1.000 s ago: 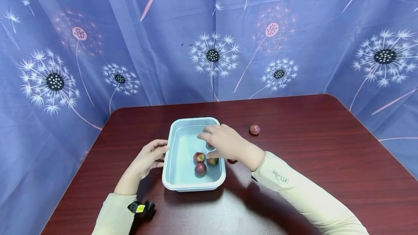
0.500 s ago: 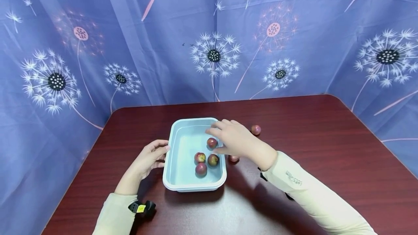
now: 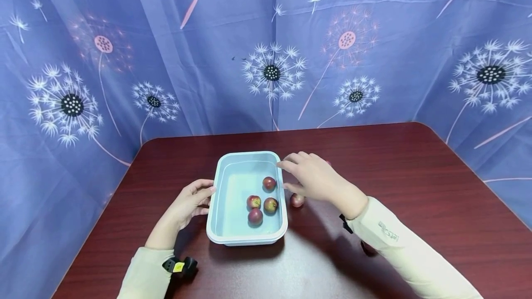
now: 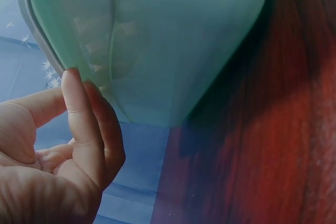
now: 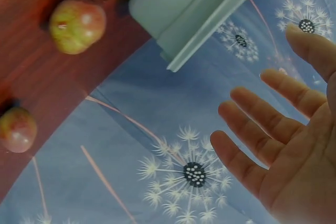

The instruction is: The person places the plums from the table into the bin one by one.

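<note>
A light blue plastic tub [image 3: 232,236] stands on the dark red table with several plums [image 3: 255,216] lying in it. At its left side, my left hand [image 3: 187,204] holds the rim, thumb at the top and fingers against the outer wall. In the left wrist view the fingertips [image 4: 73,77] meet the rim. My right hand [image 3: 313,176] hovers just outside the right rim, fingers spread and holding nothing. Below it, close to the tub wall, a loose plum [image 3: 297,200] lies on the table. The right wrist view shows the bare palm [image 5: 304,171].
Another plum [image 3: 328,163] is mostly hidden behind the right hand. A dark reddish round thing [image 3: 368,248] shows partly under the right sleeve. In the right wrist view, several plums [image 5: 77,25] lie beside the tub. A blue dandelion-print curtain [image 3: 208,59] hangs behind the table.
My right hand has drawn back from over the tub to the right, past its rim, uncovering the plum at the tub's right side. The left hand has stayed at the rim.
</note>
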The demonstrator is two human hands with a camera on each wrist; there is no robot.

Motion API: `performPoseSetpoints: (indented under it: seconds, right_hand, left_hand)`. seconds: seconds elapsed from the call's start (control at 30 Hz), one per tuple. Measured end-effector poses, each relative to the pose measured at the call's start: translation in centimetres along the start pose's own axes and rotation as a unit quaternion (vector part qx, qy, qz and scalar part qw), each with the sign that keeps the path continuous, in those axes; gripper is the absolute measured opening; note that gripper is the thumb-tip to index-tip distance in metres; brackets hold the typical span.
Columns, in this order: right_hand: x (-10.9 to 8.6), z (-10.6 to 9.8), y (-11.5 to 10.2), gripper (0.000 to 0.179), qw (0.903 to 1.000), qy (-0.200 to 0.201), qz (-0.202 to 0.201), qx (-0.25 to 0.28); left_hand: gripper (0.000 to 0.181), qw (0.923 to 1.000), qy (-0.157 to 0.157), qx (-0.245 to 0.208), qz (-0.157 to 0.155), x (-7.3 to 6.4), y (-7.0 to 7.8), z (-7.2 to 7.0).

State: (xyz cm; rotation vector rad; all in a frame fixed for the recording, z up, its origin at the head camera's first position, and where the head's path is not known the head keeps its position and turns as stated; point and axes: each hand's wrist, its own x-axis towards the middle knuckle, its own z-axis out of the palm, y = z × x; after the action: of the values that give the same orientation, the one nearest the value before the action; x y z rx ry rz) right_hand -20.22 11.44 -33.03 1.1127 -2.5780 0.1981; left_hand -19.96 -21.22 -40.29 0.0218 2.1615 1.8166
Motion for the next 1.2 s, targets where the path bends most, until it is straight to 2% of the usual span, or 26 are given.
performPoseSetpoints:
  seconds: [0.17,0.4,0.7,0.87,1.2]
  right_hand:
    - [-0.6,0.8,0.5,0.042,0.9998,-0.014,0.012,-0.008]
    - [-1.0,1.9,0.6,0.041,0.9996,-0.011,0.013,-0.024]
    - [-1.9,3.0,0.3,0.041,0.9970,-0.004,0.070,-0.034]
    - [-2.5,3.9,0.2,0.037,0.9963,0.004,0.081,-0.029]
    - [-2.8,5.9,0.1,0.034,0.9960,-0.033,0.081,-0.017]
  left_hand:
    - [0.048,1.0000,0.001,0.006,-0.002,0.0,0.0,0.1]
    - [0.047,1.0000,0.003,0.000,0.000,0.0,-0.1,0.1]
    - [0.044,1.0000,0.004,0.003,-0.002,0.1,-0.2,0.2]
    - [0.045,1.0000,0.004,0.004,0.001,0.2,-0.2,0.2]
    - [0.046,1.0000,0.002,0.000,0.000,0.1,-0.1,0.2]
